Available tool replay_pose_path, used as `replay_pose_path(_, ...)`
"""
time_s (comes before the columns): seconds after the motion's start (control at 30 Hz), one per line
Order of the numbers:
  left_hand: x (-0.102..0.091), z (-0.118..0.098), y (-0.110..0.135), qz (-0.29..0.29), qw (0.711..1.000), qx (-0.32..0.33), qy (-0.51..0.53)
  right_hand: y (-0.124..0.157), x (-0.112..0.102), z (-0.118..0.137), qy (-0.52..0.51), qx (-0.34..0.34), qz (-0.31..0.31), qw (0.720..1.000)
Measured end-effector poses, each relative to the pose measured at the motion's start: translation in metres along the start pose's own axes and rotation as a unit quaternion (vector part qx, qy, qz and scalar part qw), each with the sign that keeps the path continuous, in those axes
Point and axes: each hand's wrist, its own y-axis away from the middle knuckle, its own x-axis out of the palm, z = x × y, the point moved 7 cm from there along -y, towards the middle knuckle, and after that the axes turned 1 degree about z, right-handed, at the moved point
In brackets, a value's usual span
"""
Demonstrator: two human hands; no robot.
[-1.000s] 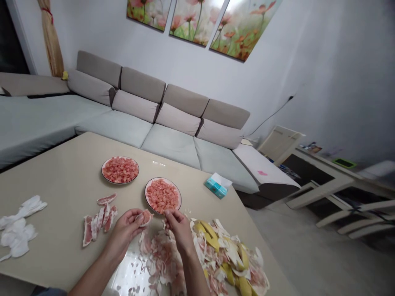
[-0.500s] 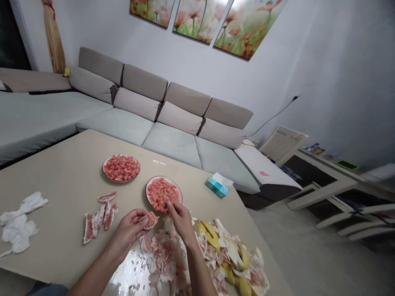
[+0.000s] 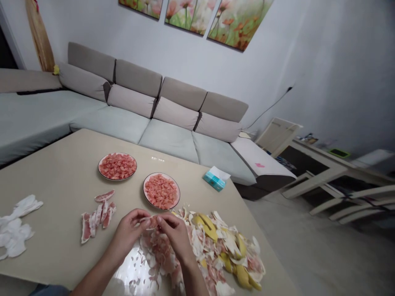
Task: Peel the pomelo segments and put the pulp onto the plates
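My left hand (image 3: 129, 228) and my right hand (image 3: 173, 234) meet over the beige table (image 3: 61, 181), both pinching one pink pomelo segment (image 3: 150, 222). Below them lies a heap of pink membrane scraps (image 3: 160, 255). Just beyond the hands stands a plate of peeled pink flesh (image 3: 161, 190), and a second full plate (image 3: 117, 166) sits further left. Several unpeeled pink segments (image 3: 97, 213) lie on the table left of my left hand.
Yellow and white peel pieces (image 3: 225, 246) are piled near the table's right edge. Crumpled white tissues (image 3: 15, 226) lie at the far left. A teal tissue pack (image 3: 214, 179) sits near the far right edge. A grey sofa (image 3: 148, 119) runs behind the table.
My right hand came back from the near plate and joined my left hand on the segment. The view shifted slightly down and to the right.
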Motion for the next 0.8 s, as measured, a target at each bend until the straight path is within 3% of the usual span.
replay_pose_path(0.2,-0.007,-0.002,-0.001,-0.049,0.999,0.001,0.001,0.0,-0.009,0.001,0.085,-0.067,-0.09,0.99)
replay_pose_path(0.37,-0.006,0.006,-0.001,-0.029,0.995,-0.042,0.085,-0.036,-0.024,-0.007,0.159,-0.106,-0.112,0.975)
replay_pose_path(0.53,-0.006,0.009,0.0,-0.026,0.993,-0.056,0.103,-0.076,-0.038,-0.01,0.232,-0.162,-0.132,0.95)
replay_pose_path(0.8,-0.002,0.007,0.001,-0.006,0.994,-0.053,0.1,-0.094,-0.044,0.0,0.283,-0.176,-0.134,0.933)
